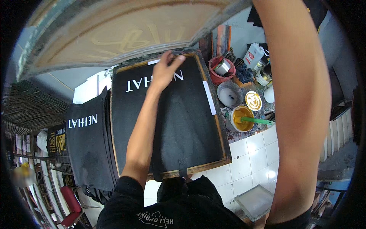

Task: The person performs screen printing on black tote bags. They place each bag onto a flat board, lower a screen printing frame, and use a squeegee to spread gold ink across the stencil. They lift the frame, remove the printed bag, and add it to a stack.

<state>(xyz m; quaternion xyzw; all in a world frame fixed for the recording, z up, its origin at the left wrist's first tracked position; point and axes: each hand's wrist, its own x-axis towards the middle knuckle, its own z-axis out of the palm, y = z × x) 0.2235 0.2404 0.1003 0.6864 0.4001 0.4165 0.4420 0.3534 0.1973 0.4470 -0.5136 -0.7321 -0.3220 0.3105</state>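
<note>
Head view: left hand (pixel 163 74) half-open, seemingly empty, near black cloth (pixel 183 118) edge below raised screen (pixel 126 36); right hand's grip unseen.

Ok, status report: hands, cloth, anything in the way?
Left hand at printed end of black cloth, right hand out of view. Cloth spread on board. Left forearm partly covering it, screen raised.

Shot from the wearer's head through a wide fisheye lens facing steeply down, the view takes in the dark shirt (pixel 164 206) at bottom center, a board (pixel 222 142) nearby at mid-frame and the right arm (pixel 301 114), close to the lens, along the right.
</note>
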